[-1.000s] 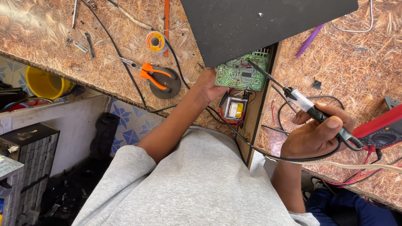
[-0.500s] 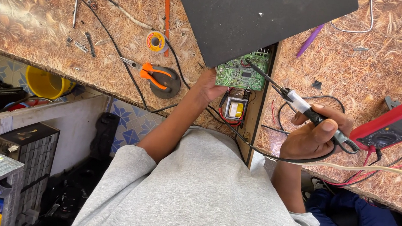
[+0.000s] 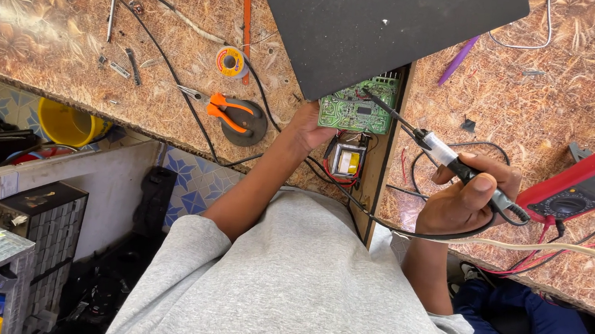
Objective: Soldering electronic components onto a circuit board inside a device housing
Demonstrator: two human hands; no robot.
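1. Soldering iron [image 3: 453,161] is gripped in the right hand [image 3: 467,199], its tip laid on the green circuit board [image 3: 359,107].
2. That board is held at its edge by the left hand [image 3: 309,128], beside a dark panel [image 3: 386,22].
3. Orange-handled pliers [image 3: 219,107] and a red multimeter [image 3: 590,187] are seen on the speckled bench [image 3: 55,16].

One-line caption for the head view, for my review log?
Right hand holds a soldering iron tipped toward a green circuit board steadied by the left hand.
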